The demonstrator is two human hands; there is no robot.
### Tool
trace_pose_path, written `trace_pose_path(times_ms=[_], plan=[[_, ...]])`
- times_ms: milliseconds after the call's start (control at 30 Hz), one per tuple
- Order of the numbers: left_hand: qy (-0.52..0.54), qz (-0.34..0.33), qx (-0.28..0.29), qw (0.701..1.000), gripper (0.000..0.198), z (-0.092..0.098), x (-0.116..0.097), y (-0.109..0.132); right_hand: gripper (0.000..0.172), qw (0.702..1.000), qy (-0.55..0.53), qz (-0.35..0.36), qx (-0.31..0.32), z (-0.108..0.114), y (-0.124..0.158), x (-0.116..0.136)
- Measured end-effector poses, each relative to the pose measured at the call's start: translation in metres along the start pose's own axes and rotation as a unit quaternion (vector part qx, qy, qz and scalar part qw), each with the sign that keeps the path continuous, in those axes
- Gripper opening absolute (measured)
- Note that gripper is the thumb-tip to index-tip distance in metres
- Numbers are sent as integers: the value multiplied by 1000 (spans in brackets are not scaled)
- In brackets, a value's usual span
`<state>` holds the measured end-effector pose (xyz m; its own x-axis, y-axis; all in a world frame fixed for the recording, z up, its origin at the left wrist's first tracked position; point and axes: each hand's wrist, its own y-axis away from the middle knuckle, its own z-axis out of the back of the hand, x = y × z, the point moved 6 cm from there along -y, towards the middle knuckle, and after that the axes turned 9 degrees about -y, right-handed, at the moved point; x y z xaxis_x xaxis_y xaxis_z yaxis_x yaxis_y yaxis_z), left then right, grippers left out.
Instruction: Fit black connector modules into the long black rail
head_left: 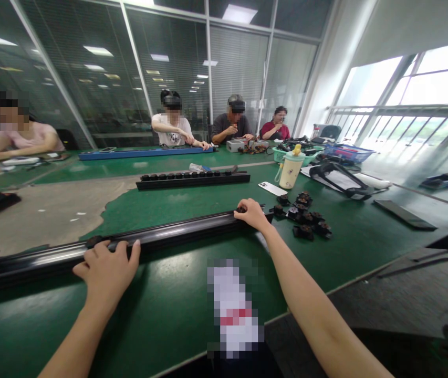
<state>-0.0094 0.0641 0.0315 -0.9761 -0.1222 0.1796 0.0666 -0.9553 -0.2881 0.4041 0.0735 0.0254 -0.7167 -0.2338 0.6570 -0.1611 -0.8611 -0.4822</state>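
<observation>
A long black rail (pixel 176 229) with a glossy top lies across the green table, running from the left edge toward the middle right. Over its left part, my left hand (pixel 107 265) rests with bent, spread fingers, gripping the rail. A small dark piece (pixel 96 241) shows on the rail at those fingertips. At the right end, my right hand (pixel 253 214) is closed, thumb and fingers around a small black part (pixel 241 209) on the rail; the fingers partly hide it. Just right of this hand lies a cluster of several small black parts (pixel 306 216).
Beyond the rail stands a second black rail (pixel 192 181) holding a row of black parts. A white phone (pixel 272 189), a cream cup (pixel 291 170) and a black frame (pixel 340 178) lie to the right. Several people sit across the table (pixel 176 278), one touching a blue rail (pixel 145 153).
</observation>
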Motion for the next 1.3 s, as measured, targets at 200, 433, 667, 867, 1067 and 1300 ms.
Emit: trace_pose_path(times_ms=[200,433,667,867,1067,1300], plan=[[-39,10,-32,999,64,-1,1,0,13,1000,0,2,0,0,-1,-3],[-42,8,-42,998,62,0,1,0,16,999,47,-18,13,3,0,-1],[-51,8,-42,998,61,1,0,1,15,999,43,-13,18,3,-1,-2],[-43,8,-36,998,62,0,0,1,14,999,33,-15,14,3,-1,-2],[-39,9,-45,998,61,1,1,1,13,999,28,-7,17,2,-2,-6],[-37,7,-41,998,66,-2,2,-1,13,999,29,7,12,2,-3,-12]])
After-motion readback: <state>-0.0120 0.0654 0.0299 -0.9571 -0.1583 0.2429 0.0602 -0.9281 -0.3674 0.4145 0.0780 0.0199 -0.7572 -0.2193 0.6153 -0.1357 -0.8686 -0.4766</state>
